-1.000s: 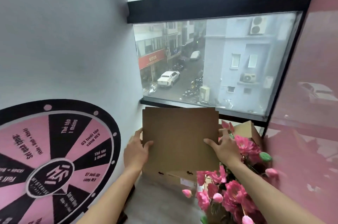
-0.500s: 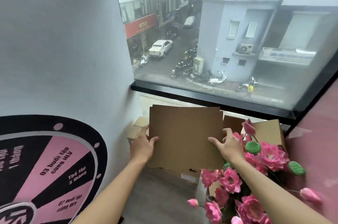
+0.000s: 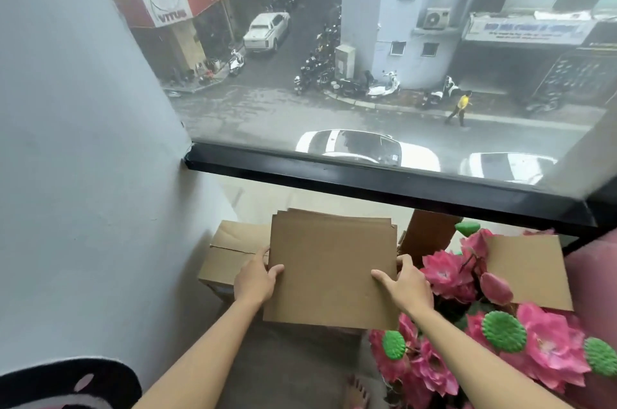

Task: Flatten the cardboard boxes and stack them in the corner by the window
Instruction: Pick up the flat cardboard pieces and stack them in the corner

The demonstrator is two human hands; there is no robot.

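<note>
Corner by window (image 3: 384,57), grey wall (image 3: 83,141) on left: nearest are pink flowers (image 3: 444,278) at lower right, then both hands on a stack of flat cardboard (image 3: 330,271) held over the floor. Left hand (image 3: 255,280) grips the stack's left edge, thumb on top, fingers curled under; right hand (image 3: 409,286) grips the right edge the same way. Behind: closed box (image 3: 230,255) against the wall to the left, another cardboard sheet (image 3: 531,271) behind the flowers to the right, then black window frame (image 3: 384,188) and street outside.

A cardboard box (image 3: 230,258) sits on the grey floor (image 3: 287,372).
</note>
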